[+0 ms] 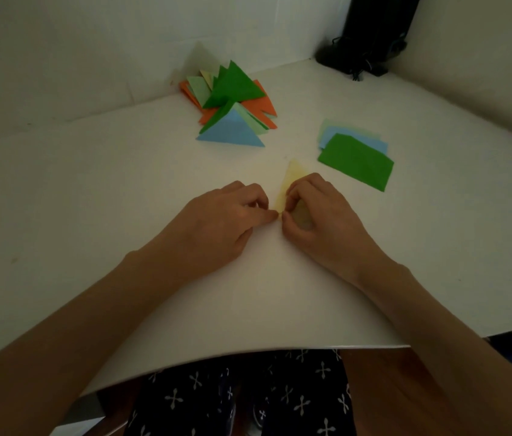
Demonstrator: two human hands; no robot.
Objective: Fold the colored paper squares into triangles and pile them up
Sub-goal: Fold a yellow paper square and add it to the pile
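paper point(291, 180): yellow, partly folded, held just in front of pile point(232, 102) | right hand point(314, 212): paper is pinched under curled fingers | left hand point(226, 221): near corner is pinched by fingertips | squares point(355, 158): stacked right of pile | risk: a skewed triangle would likely result if corners are shifted before the crease is pressed

Dim white table point(91, 190), corner walls point(91, 42)

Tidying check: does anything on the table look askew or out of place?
The pile by the back wall is messy: triangles point every way, a green triangle sticks up on top and a blue triangle lies at its front edge. The squares are fanned, not squared up.
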